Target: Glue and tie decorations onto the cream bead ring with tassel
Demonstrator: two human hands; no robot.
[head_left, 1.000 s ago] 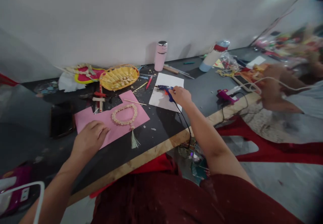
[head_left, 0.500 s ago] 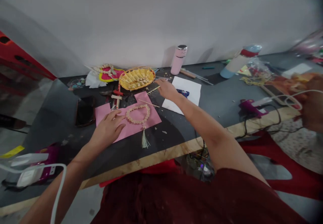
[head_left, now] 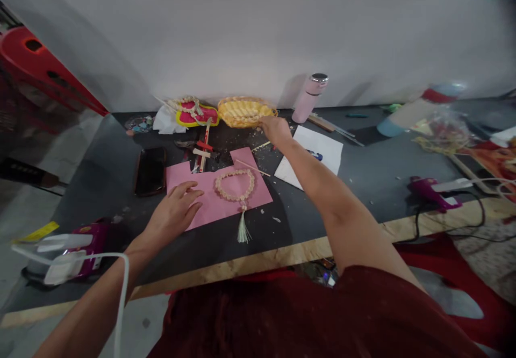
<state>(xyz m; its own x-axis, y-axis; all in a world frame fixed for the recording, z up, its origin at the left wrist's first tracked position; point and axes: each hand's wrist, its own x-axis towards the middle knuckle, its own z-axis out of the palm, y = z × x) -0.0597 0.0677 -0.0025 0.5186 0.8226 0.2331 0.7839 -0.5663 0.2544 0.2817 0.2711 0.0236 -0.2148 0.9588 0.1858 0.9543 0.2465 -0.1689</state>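
My left hand (head_left: 176, 211) rests with fingers spread at the left part of the pink paper (head_left: 209, 207), holding nothing. On that paper lies a loop of pale beads (head_left: 235, 197), its light tassel (head_left: 243, 230) hanging over the dark table. My right hand (head_left: 276, 131) is at the right rim of the yellow woven basket (head_left: 242, 112), fingers closed on the rim; the basket is tipped up. A thin stick (head_left: 253, 167) crosses the paper's upper right. The white sheet (head_left: 330, 145) lies beneath my right forearm, with a blue object partly hidden.
A phone (head_left: 150, 171), pliers (head_left: 187, 144) and a red-yellow tray (head_left: 197, 115) are at the left. The pink bottle (head_left: 307, 102) stands behind the white sheet. Purple devices with cables (head_left: 435, 193) sit right and front left.
My right hand has moved from above the thin sticks to the basket's rim. The basket has tilted. The view has shifted, so the table's objects appear displaced. My left hand stays by the paper.
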